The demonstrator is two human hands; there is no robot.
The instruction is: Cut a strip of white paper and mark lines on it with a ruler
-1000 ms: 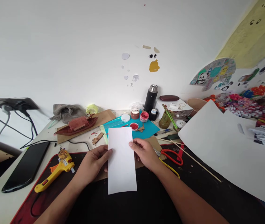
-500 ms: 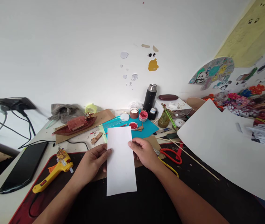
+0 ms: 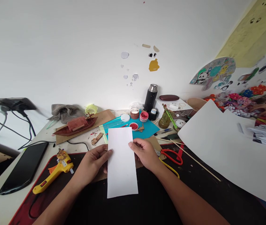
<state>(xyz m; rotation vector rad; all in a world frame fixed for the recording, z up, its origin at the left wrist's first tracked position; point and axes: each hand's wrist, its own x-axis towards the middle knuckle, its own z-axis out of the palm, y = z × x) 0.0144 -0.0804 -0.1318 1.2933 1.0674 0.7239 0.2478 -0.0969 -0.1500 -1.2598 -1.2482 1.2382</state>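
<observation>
The strip of white paper (image 3: pixel 121 165) lies between the two grips, its plain face toward the wearer. The left hand (image 3: pixel 93 163) pinches its left edge, thumb on the front and the other fingers at the edge and partly hidden behind. The right hand (image 3: pixel 146 155) pinches the opposite edge a little higher up, thumb likewise on the front. Both grips sit on the upper half of the strip, so a short part rises above the thumbs and a longer part hangs below them, over the black area nearest the wearer.

Just beyond the strip's top edge is a teal sheet (image 3: pixel 149 128) with a lid of red paint (image 3: pixel 134 126) and an open red paint pot (image 3: pixel 143 117) on it. Left of the left grip lies a yellow glue gun (image 3: pixel 54 176), with a black tablet-like device (image 3: pixel 24 168) farther out; a reddish model boat (image 3: pixel 77 125) rests beyond that grip on cardboard. Just right of the right grip are red-handled scissors (image 3: pixel 173 157), then a thin stick (image 3: pixel 197 162) and a large white sheet (image 3: pixel 231 153). Well apart at the far right, another person's hand (image 3: pixel 265 108) reaches in.
</observation>
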